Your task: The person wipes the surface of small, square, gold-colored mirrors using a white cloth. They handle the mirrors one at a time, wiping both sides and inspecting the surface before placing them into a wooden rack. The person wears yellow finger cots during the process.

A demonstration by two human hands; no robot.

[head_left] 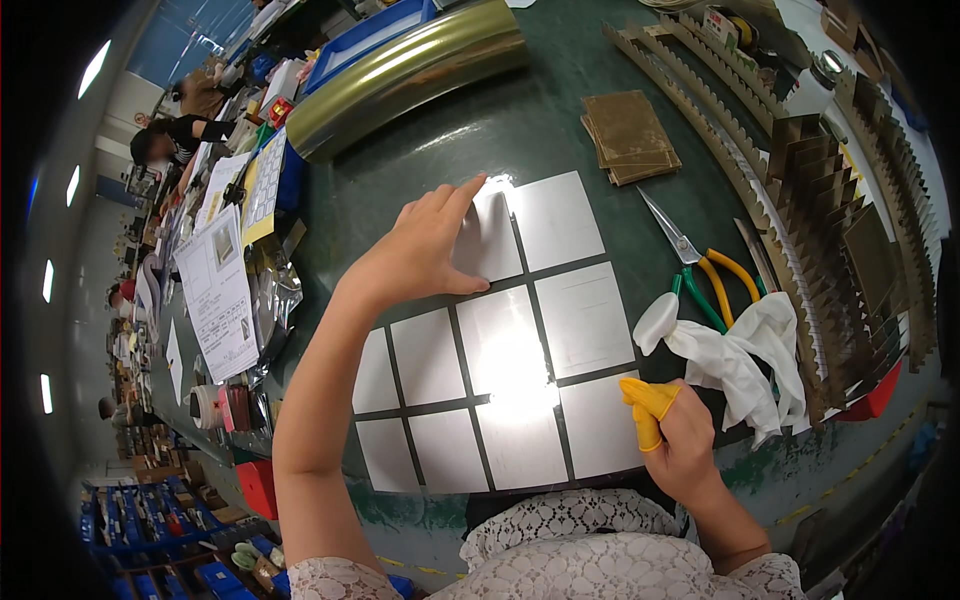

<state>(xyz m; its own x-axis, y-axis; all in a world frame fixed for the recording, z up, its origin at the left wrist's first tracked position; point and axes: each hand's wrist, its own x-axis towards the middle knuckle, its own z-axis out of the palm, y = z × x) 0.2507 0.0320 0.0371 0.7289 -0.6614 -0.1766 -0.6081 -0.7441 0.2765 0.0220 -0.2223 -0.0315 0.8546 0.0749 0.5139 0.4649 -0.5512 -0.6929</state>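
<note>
From the head view I look down on a dark green surface (520, 130) with a grid of shiny square metal sheets (500, 360) laid out in rows, narrow gaps between them.

My left hand (425, 255) lies flat on the far-left sheet (488, 240) of the grid, fingers stretched out and together, thumb spread toward the near side. The grip is wide and holds nothing; the palm and fingers press on the sheet. A bright glare sits at the fingertips on the sheet's far edge.

My right hand (680, 440) rests at the near-right corner of the grid, just beside the nearest right sheet (605, 425). It is curled narrow, with yellow finger cots (648, 405) on the thumb and a finger. I cannot tell whether anything is pinched between them.

Just right of this hand lies a crumpled white cloth (745, 355), touching pliers (715, 285) with green and yellow handles, whose tips point to the far left.

Farther off, a stack of brown squares (630, 135) sits on the surface, well apart from the grid. A gold roll (410, 70) lies at the far left. Toothed cardboard racks (850, 220) run along the right side. Papers (215, 290) lie at the left edge.
</note>
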